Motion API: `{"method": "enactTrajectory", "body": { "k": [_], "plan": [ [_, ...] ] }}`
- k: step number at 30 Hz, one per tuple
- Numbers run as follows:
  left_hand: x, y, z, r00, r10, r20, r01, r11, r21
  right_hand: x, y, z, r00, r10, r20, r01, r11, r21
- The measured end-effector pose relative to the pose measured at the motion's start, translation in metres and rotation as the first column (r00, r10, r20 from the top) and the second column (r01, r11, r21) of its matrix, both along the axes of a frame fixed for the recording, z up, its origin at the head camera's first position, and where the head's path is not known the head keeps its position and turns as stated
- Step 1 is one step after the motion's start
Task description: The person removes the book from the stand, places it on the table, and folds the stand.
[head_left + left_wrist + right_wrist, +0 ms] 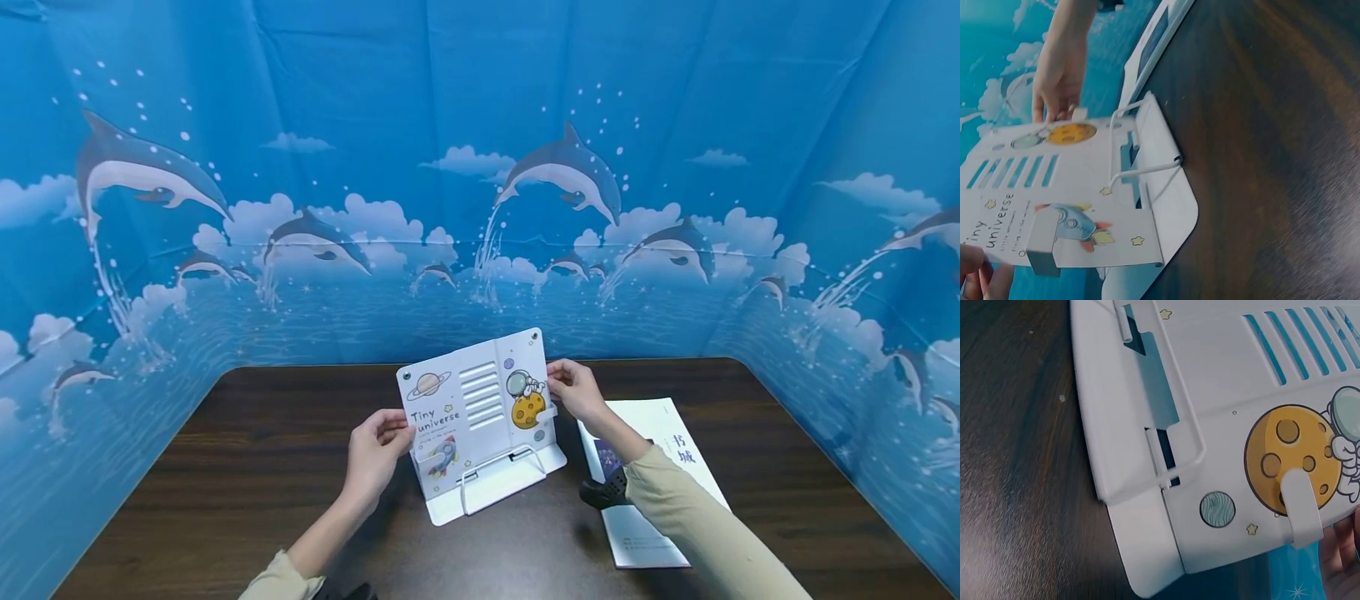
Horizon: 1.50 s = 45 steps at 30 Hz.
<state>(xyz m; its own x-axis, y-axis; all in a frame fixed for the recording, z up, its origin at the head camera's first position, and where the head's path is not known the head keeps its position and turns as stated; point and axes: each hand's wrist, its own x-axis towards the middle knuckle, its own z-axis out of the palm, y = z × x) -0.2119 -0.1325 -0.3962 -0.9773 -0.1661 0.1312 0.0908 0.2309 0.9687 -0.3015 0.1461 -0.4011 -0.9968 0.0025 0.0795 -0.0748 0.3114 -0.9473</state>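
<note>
A white book stand (pixel 480 454) printed with "Tiny universe", a rocket, a planet and an astronaut on a yellow moon stands tilted back on the table. My left hand (pixel 377 457) pinches its left edge, with fingertips also showing at the lower left of the left wrist view. On the opposite side my right hand (pixel 576 390) grips the right edge, fingers partly behind the panel. In the right wrist view the white page clip (pixel 1302 506) overlaps the moon, and the wire holder (pixel 1194 434) spans the base ledge.
A white book (pixel 652 546) lies flat to the right, beneath my right forearm. The dark wooden table (pixel 225 492) reaches back to a blue dolphin-print curtain (pixel 420 200), which also rises at both sides.
</note>
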Motion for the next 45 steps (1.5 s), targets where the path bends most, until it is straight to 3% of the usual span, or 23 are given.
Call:
{"method": "enactTrajectory", "body": {
  "k": [15, 23, 32, 37, 42, 45],
  "plan": [
    [0.021, 0.015, -0.006, 0.999, 0.04, -0.02, -0.038, 0.995, 0.094, -0.011, -0.009, 0.0, 0.999, -0.034, 0.013, 0.034, 0.999, -0.018],
    [0.023, 0.018, -0.007, 0.999, 0.033, -0.017, -0.031, 0.993, 0.112, -0.014, -0.013, -0.001, 0.998, -0.063, -0.007, 0.062, 0.998, -0.02],
    [0.022, 0.015, -0.007, 1.0, -0.007, -0.025, 0.01, 0.992, 0.128, -0.01, -0.009, 0.003, 0.998, -0.052, 0.03, 0.053, 0.998, -0.033],
    [0.018, 0.009, 0.004, 0.999, -0.037, -0.023, 0.039, 0.993, 0.108, 0.003, -0.003, 0.009, 0.999, -0.038, 0.026, 0.039, 0.999, -0.022],
    [0.009, -0.002, 0.025, 0.995, -0.049, -0.082, 0.055, 0.996, 0.068, 0.024, -0.001, 0.01, 0.997, -0.012, 0.071, 0.014, 1.0, -0.022],
    [0.003, -0.008, 0.038, 0.99, -0.088, -0.115, 0.089, 0.996, 0.006, 0.039, -0.003, 0.005, 0.994, 0.008, 0.112, -0.005, 1.0, -0.025]
  ]
}}
